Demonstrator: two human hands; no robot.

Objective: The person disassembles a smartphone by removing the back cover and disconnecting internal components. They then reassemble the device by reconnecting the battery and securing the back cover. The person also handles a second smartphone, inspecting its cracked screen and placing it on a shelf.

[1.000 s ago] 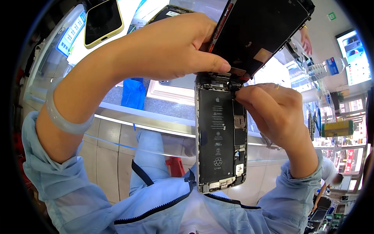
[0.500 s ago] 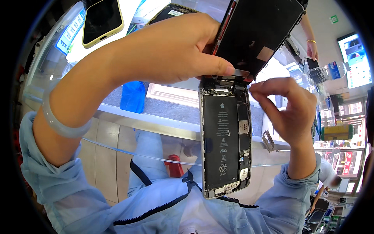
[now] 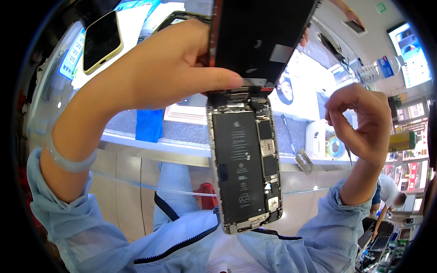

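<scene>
My left hand (image 3: 182, 68) is closed on an opened smartphone, its thumb lying across the joint between the two halves. The black screen assembly (image 3: 250, 41) is folded up at the top. Below it hangs the phone body (image 3: 276, 191), tilted slightly, with a long black battery (image 3: 239, 159) and the circuit board beside it uncovered. A connection between the halves is partly hidden by my thumb. My right hand (image 3: 362, 118) is raised to the right, apart from the phone. Its fingers are curled together, and whatever they may pinch cannot be made out.
A small metal bracket (image 3: 304, 161) lies at the counter's near edge. A phone in a yellow case (image 3: 102, 43), a blue cloth (image 3: 149, 125) and a water bottle (image 3: 375, 70) are on the counter. Another person's hand (image 3: 354, 19) holds a dark device at the far right.
My right hand has drawn away from the phone to the right, its fingers curling inward. In the picture, my left hand and the opened phone sit further left.
</scene>
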